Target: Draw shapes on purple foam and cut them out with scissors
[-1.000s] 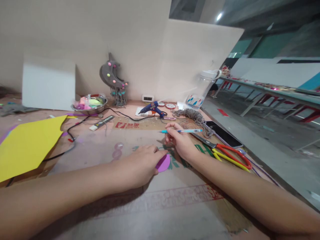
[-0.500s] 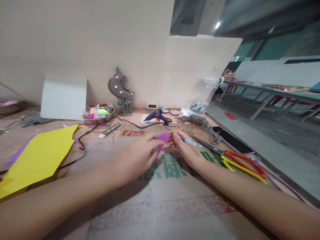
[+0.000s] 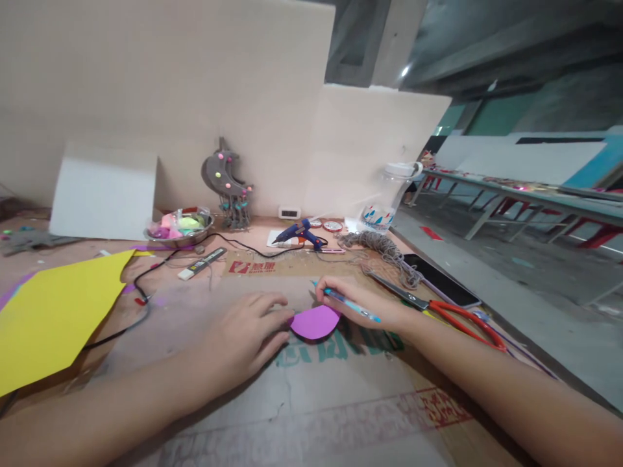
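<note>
A small purple paper piece [image 3: 315,322] lies flat on the brown cardboard [image 3: 341,389] in front of me. My left hand [image 3: 248,337] rests palm down beside it, fingers stretched toward its left edge, fingertips touching or almost touching it. My right hand [image 3: 360,308] is closed around a light blue pen [image 3: 350,305], whose tip points left just above the paper's far edge.
Red and yellow scissors [image 3: 452,318] and a dark phone [image 3: 440,280] lie right of my right hand. A twine bundle [image 3: 384,246], blue glue gun [image 3: 299,232], metal bowl of coloured bits [image 3: 180,227] and bottle [image 3: 389,194] sit at the back. A yellow sheet [image 3: 53,311] lies left.
Both hands held the purple paper lifted half a second ago. It now lies flat on the cardboard, my left hand is flat beside it and the pen sits at its edge.
</note>
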The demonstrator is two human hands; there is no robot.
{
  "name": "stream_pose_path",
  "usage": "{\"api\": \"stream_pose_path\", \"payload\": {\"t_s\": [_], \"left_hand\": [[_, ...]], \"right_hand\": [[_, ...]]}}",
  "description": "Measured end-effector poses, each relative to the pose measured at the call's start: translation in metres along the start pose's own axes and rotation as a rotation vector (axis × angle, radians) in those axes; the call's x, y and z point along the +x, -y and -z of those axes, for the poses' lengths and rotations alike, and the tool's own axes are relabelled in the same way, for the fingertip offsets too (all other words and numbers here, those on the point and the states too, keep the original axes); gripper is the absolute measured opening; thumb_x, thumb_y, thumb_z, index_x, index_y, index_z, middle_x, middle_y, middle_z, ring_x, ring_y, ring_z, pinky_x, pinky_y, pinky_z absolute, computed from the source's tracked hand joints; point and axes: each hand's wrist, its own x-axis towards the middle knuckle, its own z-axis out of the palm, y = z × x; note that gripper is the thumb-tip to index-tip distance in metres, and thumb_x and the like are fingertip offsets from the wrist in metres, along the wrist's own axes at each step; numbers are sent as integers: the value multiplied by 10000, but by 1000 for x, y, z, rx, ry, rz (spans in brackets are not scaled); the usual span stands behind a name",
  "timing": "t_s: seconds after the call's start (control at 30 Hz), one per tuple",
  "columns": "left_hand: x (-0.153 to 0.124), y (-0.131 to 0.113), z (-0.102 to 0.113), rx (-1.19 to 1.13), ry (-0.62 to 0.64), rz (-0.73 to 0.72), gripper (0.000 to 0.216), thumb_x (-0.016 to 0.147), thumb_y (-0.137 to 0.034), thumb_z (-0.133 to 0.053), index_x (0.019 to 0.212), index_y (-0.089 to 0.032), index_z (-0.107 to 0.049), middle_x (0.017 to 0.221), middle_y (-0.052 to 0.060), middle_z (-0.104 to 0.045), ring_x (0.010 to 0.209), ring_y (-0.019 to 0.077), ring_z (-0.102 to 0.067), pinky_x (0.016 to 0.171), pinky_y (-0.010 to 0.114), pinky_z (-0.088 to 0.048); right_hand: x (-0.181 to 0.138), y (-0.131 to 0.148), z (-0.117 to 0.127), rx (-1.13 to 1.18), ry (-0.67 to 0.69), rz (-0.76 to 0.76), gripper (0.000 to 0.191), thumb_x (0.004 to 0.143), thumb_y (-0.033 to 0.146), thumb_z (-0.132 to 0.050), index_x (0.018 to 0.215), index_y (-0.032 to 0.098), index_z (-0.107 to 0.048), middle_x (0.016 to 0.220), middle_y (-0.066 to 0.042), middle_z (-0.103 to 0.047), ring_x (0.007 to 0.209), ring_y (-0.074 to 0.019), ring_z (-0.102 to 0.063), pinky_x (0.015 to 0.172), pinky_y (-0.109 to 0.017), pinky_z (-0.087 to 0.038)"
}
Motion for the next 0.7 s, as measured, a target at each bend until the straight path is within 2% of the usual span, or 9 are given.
{"api": "stream_pose_path", "payload": {"t_s": [0.07,0.13,0.2,0.27,0.33,0.4,0.53,0.7], "left_hand": [[-1,4,-4,-13,28,-64,293,995,-261,-501,1222,-209,-679,1295,105,-691,1175,270,-634,994,463,-523],[-1,5,-9,-46,79,-108,309,1006,-253,-479,1238,-209,-678,1266,81,-719,1169,264,-640,1003,467,-518],[-1,5,-12,-68,101,-114,317,1014,-256,-460,1232,-203,-683,1242,77,-732,1156,261,-645,999,460,-518],[-1,6,-13,-78,105,-104,322,1017,-263,-448,1221,-205,-690,1259,89,-717,1163,268,-639,996,465,-516],[-2,6,-14,-80,95,-74,330,1016,-275,-445,1230,-216,-688,1279,109,-686,1163,284,-634,980,485,-518],[-3,7,-14,-78,76,-23,339,1013,-310,-455,1259,-214,-668,1278,130,-656,1145,299,-632,953,504,-525],[-3,8,-14,-75,71,10,338,1011,-357,-465,1223,-192,-670,1200,129,-654,1091,290,-634,936,494,-529],[-1,7,-13,-6,85,-38,351,1029,-358,-416,1095,-200,-722,1112,118,-667,1034,279,-639,889,472,-537]], "right_hand": [[0,-2,6,-31,73,22,175,993,337,-516,931,217,-626,832,-23,-651,707,-174,-569,655,-284,-445],[1,-2,9,-79,104,-28,157,963,358,-586,941,222,-661,860,-35,-686,739,-196,-602,673,-303,-452],[1,1,9,-157,0,-68,175,897,398,-690,869,225,-680,834,-41,-694,757,-219,-606,703,-331,-452],[1,8,6,-137,-177,-67,265,898,484,-676,832,227,-683,809,-55,-694,779,-236,-608,745,-364,-458],[0,16,-1,94,-254,-83,391,995,565,-471,1005,234,-679,809,-62,-710,768,-231,-627,751,-375,-481],[-1,24,-12,385,-230,-165,466,1034,575,-324,1199,234,-595,824,-56,-721,714,-210,-636,700,-361,-504],[0,31,-36,548,-214,-308,248,923,462,-608,977,225,-559,733,-5,-696,531,-136,-548,526,-272,-449],[6,26,-48,512,-233,-370,242,858,398,-661,780,228,-507,526,60,-586,433,-96,-452,449,-221,-348]]}}
